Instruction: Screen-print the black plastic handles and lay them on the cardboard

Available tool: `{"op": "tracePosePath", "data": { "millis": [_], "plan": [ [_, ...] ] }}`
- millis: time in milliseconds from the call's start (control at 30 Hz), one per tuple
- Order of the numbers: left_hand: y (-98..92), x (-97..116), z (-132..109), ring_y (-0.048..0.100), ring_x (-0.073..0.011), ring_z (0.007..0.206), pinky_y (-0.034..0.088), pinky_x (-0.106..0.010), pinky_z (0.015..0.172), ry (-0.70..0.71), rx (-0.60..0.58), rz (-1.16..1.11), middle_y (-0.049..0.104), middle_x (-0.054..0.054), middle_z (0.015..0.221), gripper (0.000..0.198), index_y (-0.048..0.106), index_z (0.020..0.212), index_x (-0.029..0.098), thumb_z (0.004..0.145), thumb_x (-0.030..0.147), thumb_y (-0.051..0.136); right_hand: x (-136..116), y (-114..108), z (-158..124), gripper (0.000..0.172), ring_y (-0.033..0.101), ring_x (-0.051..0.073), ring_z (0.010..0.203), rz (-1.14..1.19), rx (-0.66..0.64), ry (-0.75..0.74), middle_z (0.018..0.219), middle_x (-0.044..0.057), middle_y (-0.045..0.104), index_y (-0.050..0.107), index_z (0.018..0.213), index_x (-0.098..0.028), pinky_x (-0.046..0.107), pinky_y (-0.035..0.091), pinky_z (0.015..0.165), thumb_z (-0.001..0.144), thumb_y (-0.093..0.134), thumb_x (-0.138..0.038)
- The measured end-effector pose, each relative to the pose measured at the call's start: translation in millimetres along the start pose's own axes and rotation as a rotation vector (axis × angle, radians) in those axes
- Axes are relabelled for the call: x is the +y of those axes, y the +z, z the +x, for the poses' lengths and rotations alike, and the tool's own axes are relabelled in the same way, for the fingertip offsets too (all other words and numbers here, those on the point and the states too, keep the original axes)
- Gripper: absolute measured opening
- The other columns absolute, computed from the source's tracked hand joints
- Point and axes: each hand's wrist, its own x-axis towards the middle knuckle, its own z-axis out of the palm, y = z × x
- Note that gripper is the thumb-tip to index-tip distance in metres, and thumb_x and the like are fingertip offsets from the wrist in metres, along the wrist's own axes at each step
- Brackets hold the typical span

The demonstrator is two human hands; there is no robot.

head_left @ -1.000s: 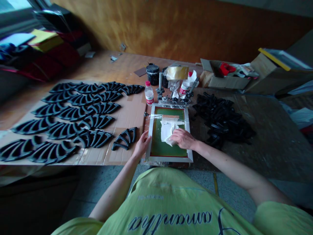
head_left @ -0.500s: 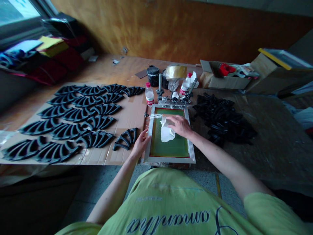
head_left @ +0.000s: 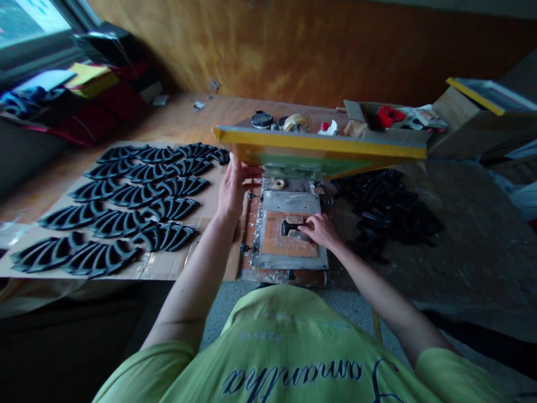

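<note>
A screen printing frame [head_left: 319, 137] with a yellow edge is tilted up over the base. My left hand [head_left: 235, 182] is at its left end, thumb up and fingers beneath, holding it. Below it lies a grey metal base plate [head_left: 268, 200] with a brown board [head_left: 274, 246] on top. At the middle of that board is a small black plastic piece [head_left: 287, 228], its slim end pinched by my right hand [head_left: 321, 228]. Part of the piece is hidden by my fingers. A small tape ring [head_left: 278, 183] sits at the plate's back.
Rows of black fan-shaped pieces [head_left: 121, 221] cover the cardboard [head_left: 213, 252] on the left. To the right is a heap of black pieces [head_left: 386, 207]. Behind the frame stand a dark tub [head_left: 262, 120] and a red-capped bottle [head_left: 324, 127]; an open carton [head_left: 403, 140] is further right.
The screen frame has swung up from lying flat, with my left hand at its side. My right hand has left the white sheet and come down onto the black piece.
</note>
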Motion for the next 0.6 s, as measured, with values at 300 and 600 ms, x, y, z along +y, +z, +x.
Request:
{"op": "tracePosePath", "data": {
  "millis": [300, 600],
  "plan": [
    [11.7, -83.0, -117.3, 0.071, -0.0268, 0.088, 0.057, -0.031, 0.061, -0.736, -0.249, 0.032, 0.073, -0.016, 0.102, 0.068, 0.063, 0.110, 0.016, 0.074, 0.073, 0.062, -75.9, 3.0, -11.7, 0.018, 0.055, 0.026, 0.099, -0.064, 0.025, 0.073, 0.095, 0.014, 0.064, 0.060, 0.098, -0.013, 0.036, 0.042, 0.087, 0.099, 0.053, -0.029],
    [-55.0, -120.9, -130.7, 0.073, -0.0194, 0.076, 0.056, -0.024, 0.058, -0.634, 0.148, 0.008, 0.074, -0.012, 0.099, 0.053, 0.063, 0.095, 0.014, 0.081, 0.065, 0.059, -46.6, -3.3, -43.9, 0.011, 0.051, 0.022, 0.105, 0.069, -0.009, -0.384, 0.107, 0.007, 0.064, 0.065, 0.104, -0.019, 0.034, 0.041, 0.094, 0.096, 0.057, -0.020]
  ]
}}
